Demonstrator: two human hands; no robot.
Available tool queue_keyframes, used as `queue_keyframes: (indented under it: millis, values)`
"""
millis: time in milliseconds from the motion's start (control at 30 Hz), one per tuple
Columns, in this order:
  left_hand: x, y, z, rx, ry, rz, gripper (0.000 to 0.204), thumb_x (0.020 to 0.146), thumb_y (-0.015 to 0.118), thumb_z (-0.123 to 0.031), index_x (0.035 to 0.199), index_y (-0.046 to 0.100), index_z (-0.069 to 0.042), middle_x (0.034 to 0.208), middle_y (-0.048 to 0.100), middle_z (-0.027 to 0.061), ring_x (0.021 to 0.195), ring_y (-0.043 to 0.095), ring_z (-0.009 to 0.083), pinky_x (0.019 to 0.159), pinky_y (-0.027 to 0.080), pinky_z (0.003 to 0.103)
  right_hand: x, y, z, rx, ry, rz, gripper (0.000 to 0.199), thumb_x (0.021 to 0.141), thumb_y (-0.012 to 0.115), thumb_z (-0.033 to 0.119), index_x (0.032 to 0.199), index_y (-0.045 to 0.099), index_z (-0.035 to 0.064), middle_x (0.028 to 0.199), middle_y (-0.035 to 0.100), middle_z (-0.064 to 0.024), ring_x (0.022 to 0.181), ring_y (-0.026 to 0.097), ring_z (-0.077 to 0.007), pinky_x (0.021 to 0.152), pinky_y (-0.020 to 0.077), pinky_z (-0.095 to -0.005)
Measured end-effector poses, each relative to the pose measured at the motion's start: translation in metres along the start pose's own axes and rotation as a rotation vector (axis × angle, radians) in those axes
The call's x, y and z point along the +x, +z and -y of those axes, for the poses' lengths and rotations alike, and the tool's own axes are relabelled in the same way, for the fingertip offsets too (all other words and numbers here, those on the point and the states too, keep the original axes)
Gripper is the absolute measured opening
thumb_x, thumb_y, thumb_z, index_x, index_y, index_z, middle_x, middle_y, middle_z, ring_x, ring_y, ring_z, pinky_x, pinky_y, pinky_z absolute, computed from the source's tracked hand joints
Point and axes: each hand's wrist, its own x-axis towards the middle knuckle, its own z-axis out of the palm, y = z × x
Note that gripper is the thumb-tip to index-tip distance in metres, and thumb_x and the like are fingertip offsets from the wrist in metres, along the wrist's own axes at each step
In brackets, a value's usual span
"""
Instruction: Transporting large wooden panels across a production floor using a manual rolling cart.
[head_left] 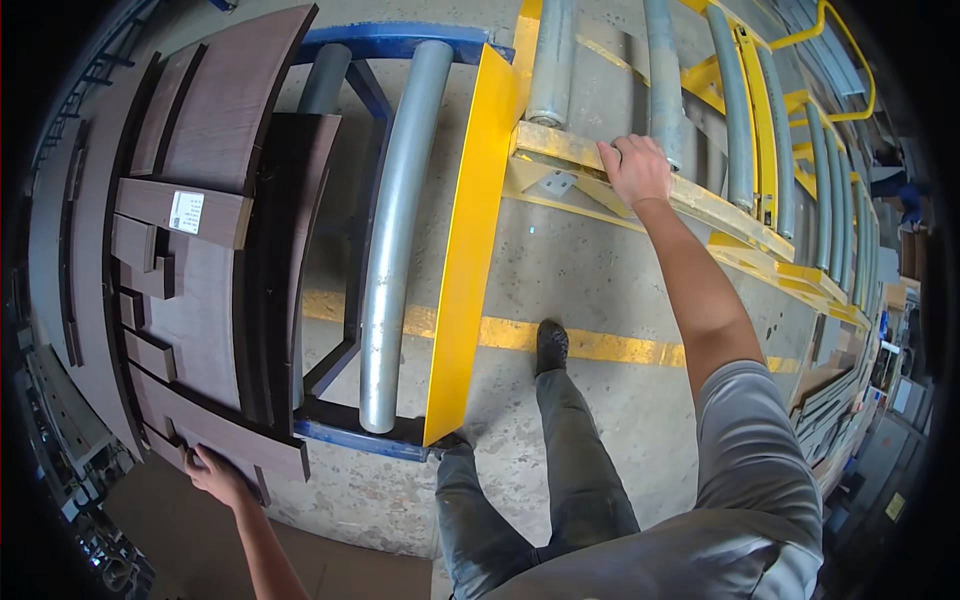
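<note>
My right hand is closed over the yellow rail of a roller conveyor, arm stretched forward. At the lower left my left hand is at the near end of a stack of brown wood panels, its thumb and fingers apart against the panels' edge. Part of its contact is hidden. On top of the stack lie narrow strips and small brown blocks. One crosswise strip carries a white label. The stack lies over a blue-framed roller conveyor.
Beside the stack, a bare metal roller runs along an upright yellow plate. More rollers and a bent yellow tube handle are at the upper right. A yellow line crosses the concrete floor by my foot.
</note>
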Motion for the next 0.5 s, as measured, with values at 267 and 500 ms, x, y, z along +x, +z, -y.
queue_keyframes:
  millis: [267,500]
  values:
    - [0.006,-0.004,0.006,0.072,0.000,-0.013,0.048,0.092,0.046,-0.043,0.123,0.049,-0.006,0.125,0.050,0.0173,0.114,0.042,0.0351,0.097,0.035,0.042,0.060,0.008,-0.022,0.026,0.155,0.195,0.046,0.089,0.042,0.048,0.083,0.065,0.0088,0.091,0.064,-0.0118,0.087,0.060,-0.0293,0.078,0.0455,-0.0399]
    - [0.007,-0.002,0.012,0.102,0.032,-0.020,0.046,0.092,0.046,-0.039,0.123,0.049,-0.005,0.124,0.051,0.0178,0.111,0.045,0.0355,0.095,0.035,0.042,0.101,0.026,-0.052,0.056,0.250,0.253,0.056,0.090,0.032,0.053,0.093,0.063,0.0079,0.104,0.061,-0.0150,0.099,0.057,-0.0342,0.083,0.0441,-0.0435]
